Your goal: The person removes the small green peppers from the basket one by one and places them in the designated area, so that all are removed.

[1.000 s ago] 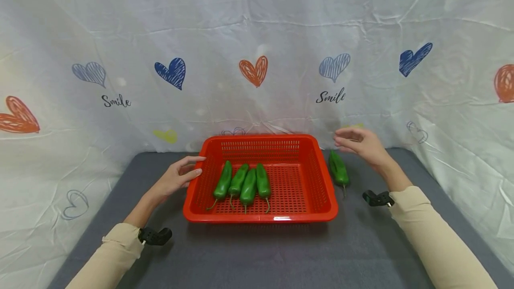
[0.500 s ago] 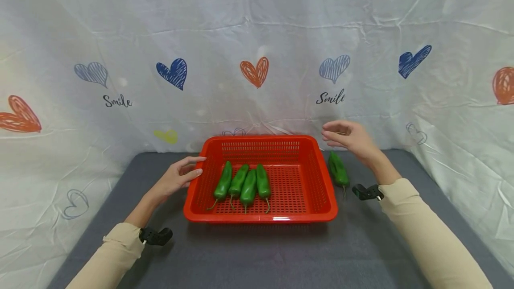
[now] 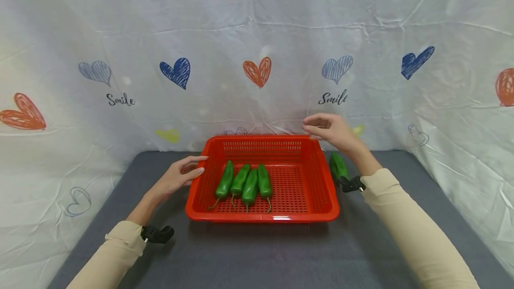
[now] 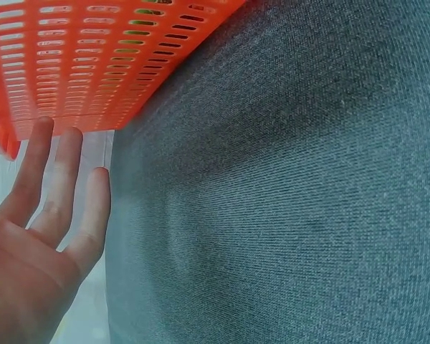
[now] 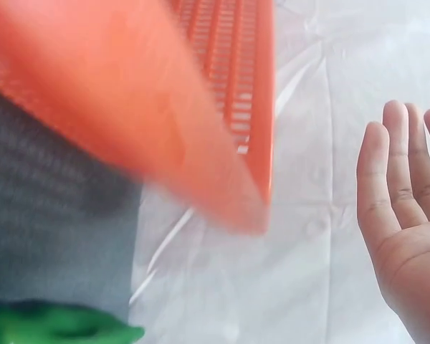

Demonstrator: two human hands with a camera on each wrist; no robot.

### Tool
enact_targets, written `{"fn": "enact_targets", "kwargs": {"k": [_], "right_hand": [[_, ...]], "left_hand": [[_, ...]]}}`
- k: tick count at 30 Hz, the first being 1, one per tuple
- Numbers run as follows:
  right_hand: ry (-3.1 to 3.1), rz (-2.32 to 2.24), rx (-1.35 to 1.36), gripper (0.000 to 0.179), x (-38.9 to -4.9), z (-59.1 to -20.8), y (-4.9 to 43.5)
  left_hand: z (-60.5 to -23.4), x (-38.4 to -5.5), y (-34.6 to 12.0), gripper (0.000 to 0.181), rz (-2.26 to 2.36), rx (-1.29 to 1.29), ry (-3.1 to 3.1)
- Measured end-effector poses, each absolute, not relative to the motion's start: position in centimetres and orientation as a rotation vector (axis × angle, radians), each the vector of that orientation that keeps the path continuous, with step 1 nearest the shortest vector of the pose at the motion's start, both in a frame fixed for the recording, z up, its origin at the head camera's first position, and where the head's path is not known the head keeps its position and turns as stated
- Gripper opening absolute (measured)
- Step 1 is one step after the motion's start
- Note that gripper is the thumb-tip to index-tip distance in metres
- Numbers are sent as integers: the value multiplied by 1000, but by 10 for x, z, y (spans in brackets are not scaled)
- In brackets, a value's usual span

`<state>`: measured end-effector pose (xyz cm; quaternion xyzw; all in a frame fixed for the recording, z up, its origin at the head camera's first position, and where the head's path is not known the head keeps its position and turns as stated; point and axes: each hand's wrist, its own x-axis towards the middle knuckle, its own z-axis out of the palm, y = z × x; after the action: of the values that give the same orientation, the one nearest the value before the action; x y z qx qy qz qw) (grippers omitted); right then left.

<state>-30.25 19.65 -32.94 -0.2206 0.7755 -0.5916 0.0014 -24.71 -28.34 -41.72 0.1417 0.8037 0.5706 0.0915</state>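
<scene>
Grey tabletop (image 3: pixel 257 255), four peppers (image 3: pixel 250 186) already sit in the red basket (image 3: pixel 263 217), one lone pepper (image 3: pixel 337 165) outside at three o'clock! Left hand (image 3: pixel 178 178), loose, touches the basket at nine; right hand (image 3: pixel 331 133) hovers empty, fingers relaxed, at two.

Right hand (image 5: pixel 407 236) at right edge, fingers near-straight, apart from red basket (image 5: pixel 129 86). Basket rim blurred. Green pepper (image 5: pixel 64 326) cropped bottom left. White sheet (image 5: pixel 308 272) behind.
</scene>
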Motion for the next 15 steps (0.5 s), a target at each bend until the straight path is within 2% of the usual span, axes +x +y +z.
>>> {"fn": "enact_targets", "kwargs": {"k": [15], "right_hand": [[2290, -1871, -810, 33, -308, -327, 150]], "left_hand": [[-416, -247, -283, 54, 1693, 421, 2381]]}}
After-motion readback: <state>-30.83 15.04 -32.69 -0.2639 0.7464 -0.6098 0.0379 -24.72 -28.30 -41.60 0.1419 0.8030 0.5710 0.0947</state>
